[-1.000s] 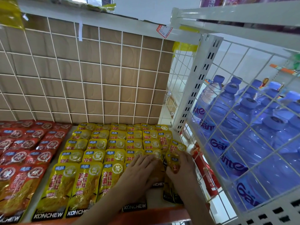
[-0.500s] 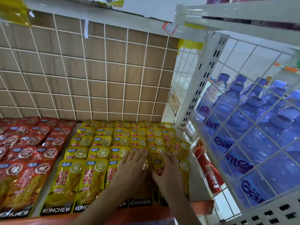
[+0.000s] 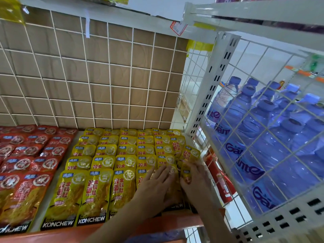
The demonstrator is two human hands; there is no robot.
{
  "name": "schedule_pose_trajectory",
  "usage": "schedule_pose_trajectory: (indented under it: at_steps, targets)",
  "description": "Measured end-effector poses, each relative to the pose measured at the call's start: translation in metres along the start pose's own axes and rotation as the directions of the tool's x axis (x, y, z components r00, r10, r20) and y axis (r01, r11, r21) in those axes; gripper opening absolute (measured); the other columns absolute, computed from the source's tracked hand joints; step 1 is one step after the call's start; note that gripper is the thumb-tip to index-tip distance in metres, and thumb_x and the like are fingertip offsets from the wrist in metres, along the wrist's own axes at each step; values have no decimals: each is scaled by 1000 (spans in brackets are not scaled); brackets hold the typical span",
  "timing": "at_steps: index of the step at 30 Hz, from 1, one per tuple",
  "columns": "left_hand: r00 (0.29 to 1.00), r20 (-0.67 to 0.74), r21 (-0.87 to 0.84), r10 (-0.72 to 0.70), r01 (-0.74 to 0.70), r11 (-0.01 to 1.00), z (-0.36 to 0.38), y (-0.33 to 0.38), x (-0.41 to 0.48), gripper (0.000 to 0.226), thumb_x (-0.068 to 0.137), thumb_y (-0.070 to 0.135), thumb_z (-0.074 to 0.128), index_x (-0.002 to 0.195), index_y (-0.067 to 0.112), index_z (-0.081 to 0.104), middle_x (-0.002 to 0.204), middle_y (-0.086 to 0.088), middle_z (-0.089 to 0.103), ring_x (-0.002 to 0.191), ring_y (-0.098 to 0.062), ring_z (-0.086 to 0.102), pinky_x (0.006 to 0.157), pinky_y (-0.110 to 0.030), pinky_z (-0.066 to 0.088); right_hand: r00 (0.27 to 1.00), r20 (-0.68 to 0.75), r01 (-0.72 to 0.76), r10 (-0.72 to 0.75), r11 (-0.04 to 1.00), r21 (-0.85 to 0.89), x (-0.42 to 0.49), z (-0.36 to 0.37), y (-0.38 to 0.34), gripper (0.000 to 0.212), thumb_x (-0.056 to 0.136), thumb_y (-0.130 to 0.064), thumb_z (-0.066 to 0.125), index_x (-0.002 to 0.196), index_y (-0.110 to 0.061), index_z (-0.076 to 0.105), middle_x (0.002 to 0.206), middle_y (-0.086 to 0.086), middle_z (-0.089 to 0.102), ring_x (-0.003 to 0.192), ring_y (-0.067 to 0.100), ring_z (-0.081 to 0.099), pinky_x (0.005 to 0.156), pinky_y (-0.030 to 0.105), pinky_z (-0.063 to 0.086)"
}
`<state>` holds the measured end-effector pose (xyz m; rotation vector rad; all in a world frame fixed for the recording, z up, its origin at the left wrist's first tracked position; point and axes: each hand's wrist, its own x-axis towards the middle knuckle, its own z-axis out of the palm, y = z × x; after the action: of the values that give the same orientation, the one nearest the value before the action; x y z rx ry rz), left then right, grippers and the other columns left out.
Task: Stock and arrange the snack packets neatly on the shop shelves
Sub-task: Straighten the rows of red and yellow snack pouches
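- Yellow packets [image 3: 105, 172] are laid in overlapping rows across the lower centre of the frame, with labels turned up so each can be read.
- Left hand [image 3: 154, 188] is laid flat on the right-hand rows, fingers straight and close together, seemingly so that the stack is pinned against sliding.
- Right hand [image 3: 196, 179], just beside it, is curled over the end column. A packet is apparently pinched between thumb and fingers, probably to be squared up.
- Red packets [image 3: 26, 155] are grouped separately at lower left, and bottles [image 3: 263, 128] are held behind mesh at right.
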<state>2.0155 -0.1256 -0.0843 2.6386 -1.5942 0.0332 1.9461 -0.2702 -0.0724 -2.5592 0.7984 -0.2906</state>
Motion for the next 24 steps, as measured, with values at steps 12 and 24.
schedule_pose_trajectory:
  at_steps: [12, 24]
  targets:
    - [998, 47, -61, -49, 52, 997, 9, -3, -8, 72, 90, 69, 10, 132, 27, 50, 134, 2, 55, 125, -15, 50, 104, -39, 25, 984, 5, 179, -179, 983, -36, 6, -9, 16, 57, 81, -21, 64, 135, -27, 44, 149, -3, 28, 137, 19, 24, 111, 33, 26]
    - [994, -88, -66, -61, 56, 996, 7, -2, -11, 72, 92, 67, 6, 128, 28, 54, 130, 4, 58, 120, -14, 55, 94, -42, 46, 970, 90, 219, -227, 971, 90, 8, -7, 18, 48, 90, -44, 38, 136, -28, 44, 151, -4, 24, 140, 14, 20, 112, 33, 26]
